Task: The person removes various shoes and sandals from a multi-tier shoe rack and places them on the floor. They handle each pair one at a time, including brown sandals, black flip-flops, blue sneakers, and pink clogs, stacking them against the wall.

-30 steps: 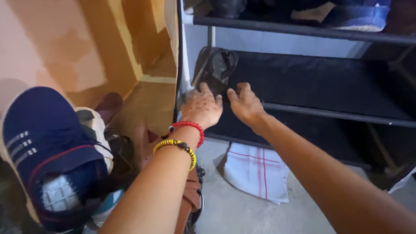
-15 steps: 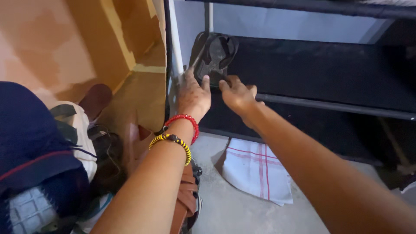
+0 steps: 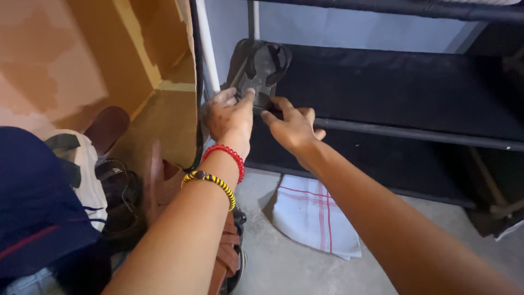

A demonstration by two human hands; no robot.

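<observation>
Sandals, a dark pair, sit at the left end of the black shelf, just beyond both hands. They seem stacked or pressed together, though the dim light makes it hard to tell one from the other. Their long axis runs away from the hands, toward the back of the shelf, heels near the front rail and strap ends pointing to the rear wall; the pair tilts slightly to the right at its far end.

Left hand rests on the near left edge of the sandals, fingers curled and pressing against the heel, thumb side close to the white post at its left. Right hand meets the same heel from the right, index finger stretched onto the sole's edge, the other fingers bent loosely over the rail. Both hands touch the pair; neither wraps fully round it.

On the left wrist are a red bracelet and, nearer the elbow, a yellow-and-black one. Below the right forearm a white cloth with red stripes lies on the floor. Left of the left arm lie other shoes, among them a navy sneaker and a brown sandal
</observation>
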